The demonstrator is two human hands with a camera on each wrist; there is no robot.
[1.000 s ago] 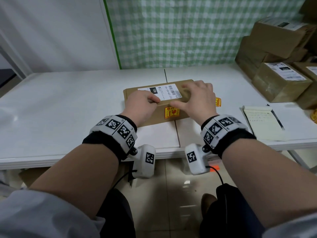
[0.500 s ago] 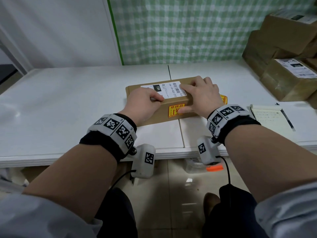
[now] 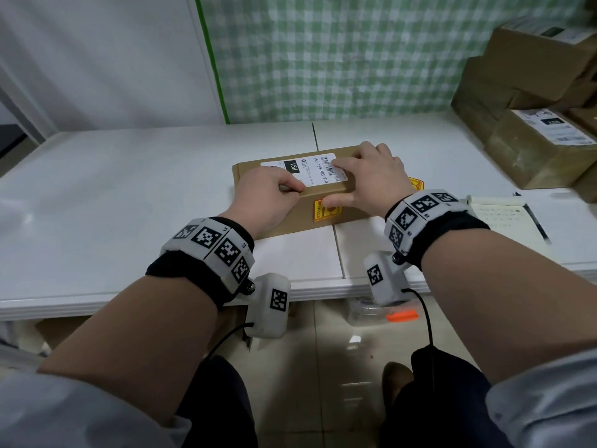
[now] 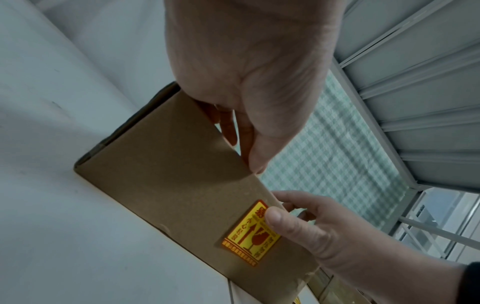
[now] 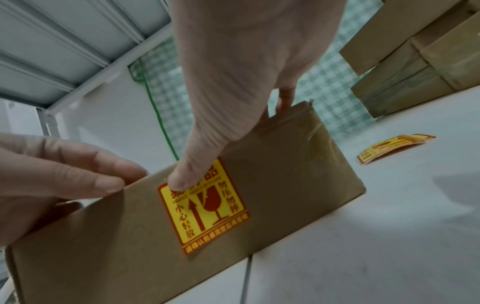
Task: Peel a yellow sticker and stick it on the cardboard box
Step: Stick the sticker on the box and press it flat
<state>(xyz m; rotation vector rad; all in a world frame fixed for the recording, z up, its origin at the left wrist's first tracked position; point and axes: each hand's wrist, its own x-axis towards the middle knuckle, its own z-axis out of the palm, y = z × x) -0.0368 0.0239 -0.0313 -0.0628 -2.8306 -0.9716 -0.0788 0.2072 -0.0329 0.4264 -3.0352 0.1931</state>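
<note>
On the table [image 3: 97, 195], at 12 o'clock from the person, lies the box [image 3: 255, 168], with the sticker [image 3: 326, 211] already on its near side. The left hand [image 3: 265, 195] curls its fingers over the box's top edge; the right hand [image 3: 371, 182] lies across the top, fingers fairly straight, thumb on the sticker's upper edge. I judge the step to be the final press-down; next comes a firm rub, then letting go. Spare stickers [image 3: 415, 183] peek out at 3 o'clock of the box.

From the left wrist, the box [image 4: 166, 185] shows the sticker [image 4: 249, 232] at 5 o'clock, the right hand's [image 4: 311, 232] thumb on its corner; the left hand [image 4: 246, 82] clamps the top edge.

From the right wrist, the right hand's [image 5: 246, 82] thumb presses the sticker's [image 5: 205, 207] top-left corner; the left hand [image 5: 52, 174] grips the box [image 5: 298, 174] at 9 o'clock.

Against 0.5 s ago, both hands keep their holds; the view sits slightly further left.
</note>
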